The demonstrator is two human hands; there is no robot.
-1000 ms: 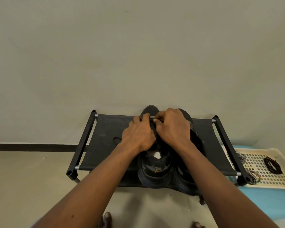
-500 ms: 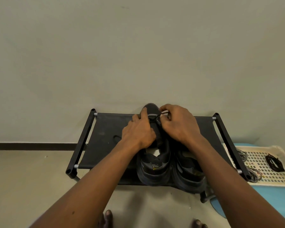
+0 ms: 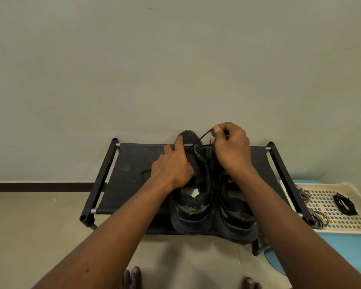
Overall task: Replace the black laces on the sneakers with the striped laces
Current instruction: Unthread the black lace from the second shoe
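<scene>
A black fabric shoe rack (image 3: 133, 176) stands on the beige floor (image 3: 29, 226) against a plain wall (image 3: 175, 59) with a dark baseboard (image 3: 38, 187). Right of it, a cream perforated tray (image 3: 340, 223) lies on a blue mat (image 3: 342, 251).

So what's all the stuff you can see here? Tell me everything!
sneakers: 2, black, side by side on the rack
lace: 1, black, stretched up from the left sneaker's toe end
rack: 1, black, against the wall
tray: 1, cream, right of the rack
striped laces: 2 bunches, black-and-white, at the tray's left edge
lace bundle: 1, black, in the tray
mat: 1, blue, under the tray
toes: some, bottom edge
left hand: 1, holds the left sneaker
right hand: 1, pinches the lace
</scene>
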